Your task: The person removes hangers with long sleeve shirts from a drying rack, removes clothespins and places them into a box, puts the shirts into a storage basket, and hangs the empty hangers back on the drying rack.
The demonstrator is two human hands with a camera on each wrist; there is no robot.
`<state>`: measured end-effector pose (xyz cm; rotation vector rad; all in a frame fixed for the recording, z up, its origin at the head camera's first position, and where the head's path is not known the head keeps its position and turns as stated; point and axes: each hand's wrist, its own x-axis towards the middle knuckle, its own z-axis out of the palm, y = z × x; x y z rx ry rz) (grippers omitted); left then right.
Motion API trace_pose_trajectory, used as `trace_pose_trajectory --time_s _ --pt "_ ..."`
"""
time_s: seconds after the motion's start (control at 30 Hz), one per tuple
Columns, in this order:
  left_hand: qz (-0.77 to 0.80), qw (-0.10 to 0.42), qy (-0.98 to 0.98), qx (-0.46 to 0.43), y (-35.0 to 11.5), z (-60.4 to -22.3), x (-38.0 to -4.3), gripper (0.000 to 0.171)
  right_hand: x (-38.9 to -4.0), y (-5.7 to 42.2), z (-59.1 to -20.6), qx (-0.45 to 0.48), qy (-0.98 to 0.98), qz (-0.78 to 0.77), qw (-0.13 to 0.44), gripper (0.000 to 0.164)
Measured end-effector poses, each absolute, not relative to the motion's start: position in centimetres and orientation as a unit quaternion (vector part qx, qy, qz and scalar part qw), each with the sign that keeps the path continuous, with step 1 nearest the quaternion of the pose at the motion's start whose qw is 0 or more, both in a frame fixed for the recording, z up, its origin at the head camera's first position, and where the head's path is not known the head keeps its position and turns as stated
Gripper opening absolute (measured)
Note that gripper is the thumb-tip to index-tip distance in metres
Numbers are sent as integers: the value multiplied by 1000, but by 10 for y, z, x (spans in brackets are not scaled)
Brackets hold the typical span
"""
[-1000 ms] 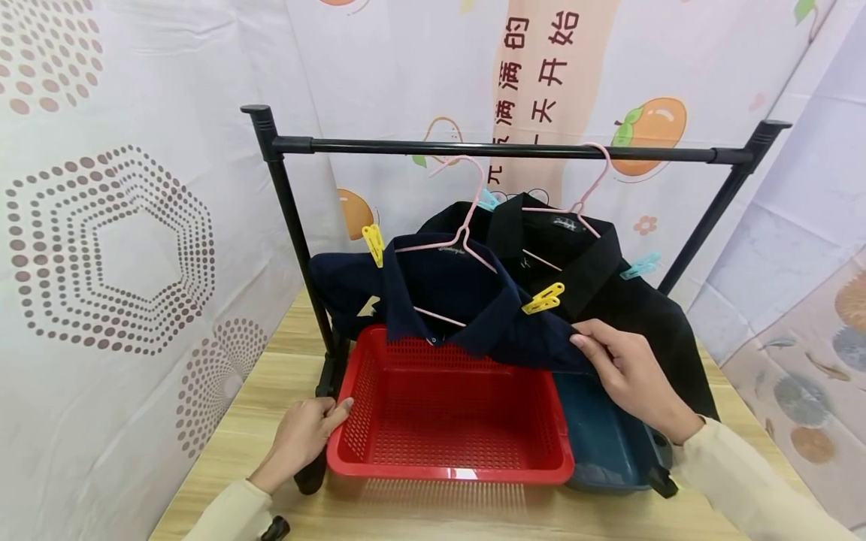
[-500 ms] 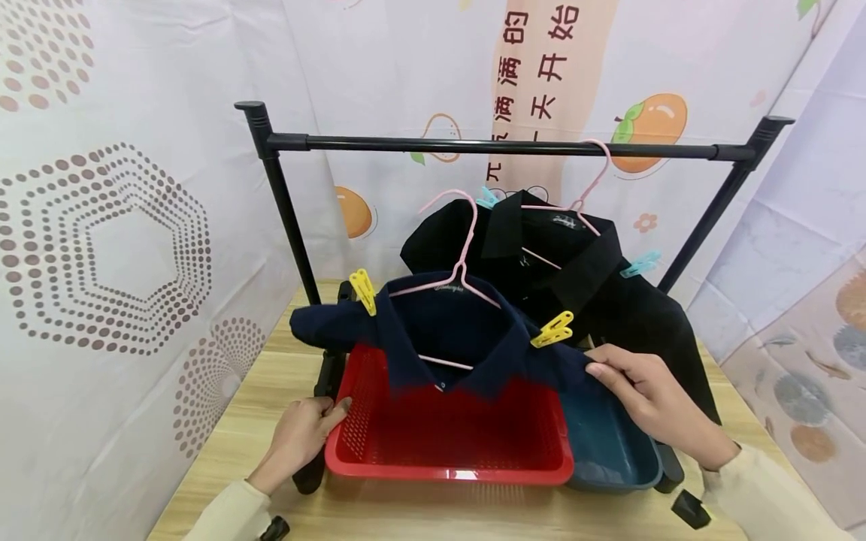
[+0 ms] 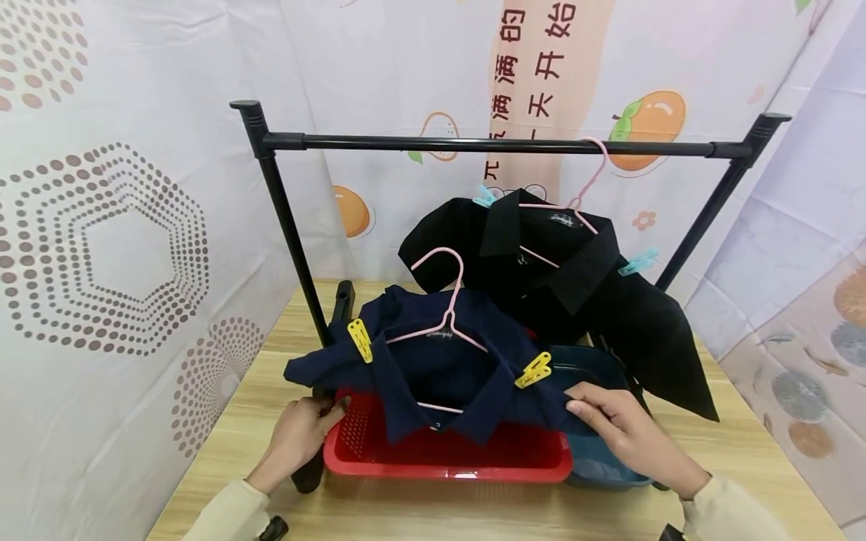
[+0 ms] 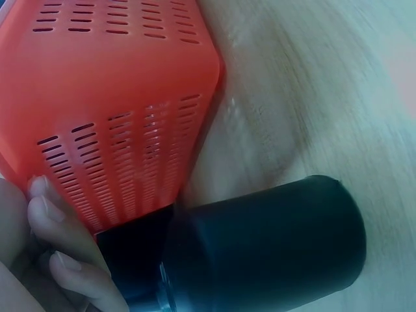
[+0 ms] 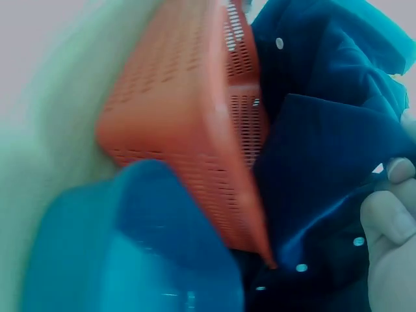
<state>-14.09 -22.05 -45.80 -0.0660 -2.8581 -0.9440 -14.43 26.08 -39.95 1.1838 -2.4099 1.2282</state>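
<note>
A navy shirt (image 3: 433,361) on a pink hanger (image 3: 452,300), with two yellow clothespins (image 3: 534,370) at its shoulders, lies over the red basket (image 3: 446,472). My right hand (image 3: 636,432) pinches the end of its right-side sleeve between thumb and fingers. The hanger's hook stands free, below the rack bar. At the basket's left rim my left hand (image 3: 298,436) grips the edge, thumb on top; the left wrist view shows its fingers (image 4: 49,214) against the slotted red wall. The shirt's lower part is hidden behind its collar and the basket.
A black rack (image 3: 419,144) spans the table, its foot beside my left hand. From its bar hangs a black shirt (image 3: 649,338) on another pink hanger, with blue clothespins (image 3: 639,261). A blue basin (image 3: 602,458) stands right of the basket. Printed curtains close off the back and sides.
The navy shirt and its hanger have come off the bar, down and toward me over the basket, with my right hand moving down along with them. My left hand has stayed on the rim.
</note>
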Motion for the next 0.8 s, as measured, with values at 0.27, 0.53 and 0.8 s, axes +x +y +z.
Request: trace_pose_trajectory --time_s 0.27,0.53,0.8 --pt "-344 102 -932 -49 -222 -461 -137 23 -148 261 -426 390 -814 428 52 39" --pt "-462 24 -886 -5 -224 -465 -140 14 -151 265 -447 378 -821 427 36 30" --pt "-536 -64 -842 -1 -244 -456 -145 13 -153 268 -453 363 -829 424 24 27"
